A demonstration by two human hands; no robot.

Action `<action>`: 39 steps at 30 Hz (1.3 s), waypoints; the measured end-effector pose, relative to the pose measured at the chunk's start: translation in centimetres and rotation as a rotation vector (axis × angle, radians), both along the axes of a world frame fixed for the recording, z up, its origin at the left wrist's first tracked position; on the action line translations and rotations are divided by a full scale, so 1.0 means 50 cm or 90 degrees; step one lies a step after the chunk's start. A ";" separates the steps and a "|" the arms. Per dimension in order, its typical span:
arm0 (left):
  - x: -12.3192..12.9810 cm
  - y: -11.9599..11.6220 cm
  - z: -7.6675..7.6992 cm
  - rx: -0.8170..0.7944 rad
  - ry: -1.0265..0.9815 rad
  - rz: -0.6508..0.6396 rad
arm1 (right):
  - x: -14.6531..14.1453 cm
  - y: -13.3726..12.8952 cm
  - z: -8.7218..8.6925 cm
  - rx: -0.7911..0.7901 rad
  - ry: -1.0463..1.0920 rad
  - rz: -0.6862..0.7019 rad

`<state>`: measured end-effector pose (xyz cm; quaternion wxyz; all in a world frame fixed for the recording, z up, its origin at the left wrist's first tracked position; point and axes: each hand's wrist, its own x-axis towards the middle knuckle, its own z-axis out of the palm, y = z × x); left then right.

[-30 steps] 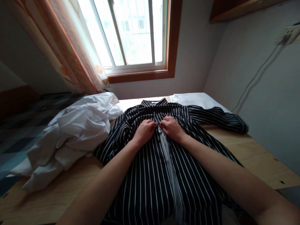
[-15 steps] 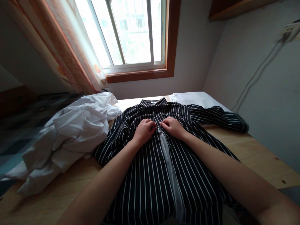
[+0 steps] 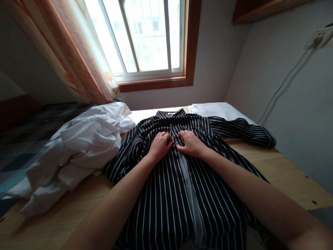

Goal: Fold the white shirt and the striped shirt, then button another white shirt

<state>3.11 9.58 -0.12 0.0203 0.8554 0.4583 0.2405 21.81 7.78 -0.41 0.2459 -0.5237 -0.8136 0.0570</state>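
A black shirt with white stripes (image 3: 161, 194) lies face up, its collar (image 3: 170, 113) toward the window. Its front is parted below my hands, where a pale strip (image 3: 191, 194) shows. At the upper chest, my left hand (image 3: 160, 146) pinches the edge of the shirt front between thumb and fingers. Just right of it, my right hand (image 3: 191, 144) rests at the other edge, thumb and forefinger spread apart. Any button between the hands is too small to make out.
Crumpled white cloth (image 3: 85, 146) is heaped on the left of the wooden board (image 3: 293, 173). Flat white cloth (image 3: 215, 109) lies at the back right. Beyond are a window (image 3: 153, 38), a curtain (image 3: 78, 52) and a wall socket with a cord (image 3: 321, 37).
My right thumb and forefinger have come apart from their pinch, the thumb moving nearer to me. My left hand has stayed in place on the shirt.
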 end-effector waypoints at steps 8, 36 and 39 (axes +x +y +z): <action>0.001 0.002 -0.004 0.006 0.006 0.013 | -0.030 -0.034 0.026 0.022 -0.151 -0.025; -0.003 0.011 -0.007 -0.047 -0.101 0.003 | -0.015 0.025 -0.027 -0.044 0.339 0.025; -0.007 0.014 -0.005 -0.082 -0.153 0.002 | -0.013 0.026 -0.027 -0.046 0.332 0.022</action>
